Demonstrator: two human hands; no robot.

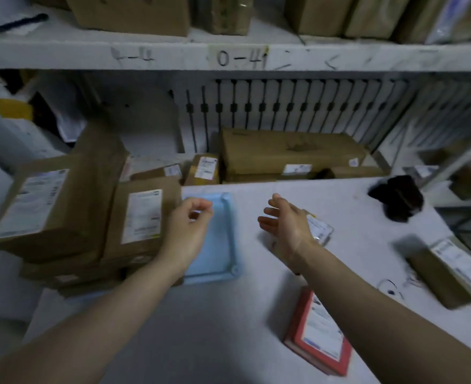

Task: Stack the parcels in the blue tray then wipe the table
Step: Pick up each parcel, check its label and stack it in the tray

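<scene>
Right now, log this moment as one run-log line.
stage: stacking | left hand over blue tray, empty | right hand open at small wrapped parcel | red parcel, brown parcel on table | black cloth untouched

Looks like a parcel depot or courier pickup room to me. A white shelf (173,55) runs across the top with bin codes like "0-41" (241,58) scrawled by hand on its edge, and brown cartons (129,12) are lined up on it. Below, more cardboard boxes (142,217) are piled up, most with printed shipping labels (144,216). The white surface (201,314) has labelled parcels too, like a red one (317,333).
</scene>
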